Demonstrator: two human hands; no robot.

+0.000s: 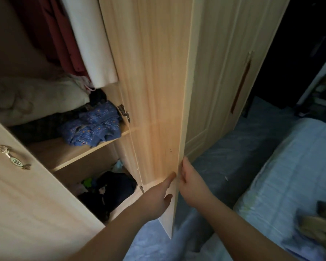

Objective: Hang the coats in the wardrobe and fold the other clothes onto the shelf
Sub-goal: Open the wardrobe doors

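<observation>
Right between my two hands stands the wardrobe door (154, 91), its long edge running straight up from my fingers: my left hand (156, 196) presses its inner face with straight fingers, and my right hand (190, 181) curls onto the edge from outside. Off right of my right hand, the nearer one, the bed (299, 157) holds a blurred tan garment (318, 228); left of my left hand, deeper in, the shelf (68, 153) carries a crumpled blue garment (94, 127).

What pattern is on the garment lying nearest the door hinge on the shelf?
The garment is blue with small orange spots; head view.
</observation>
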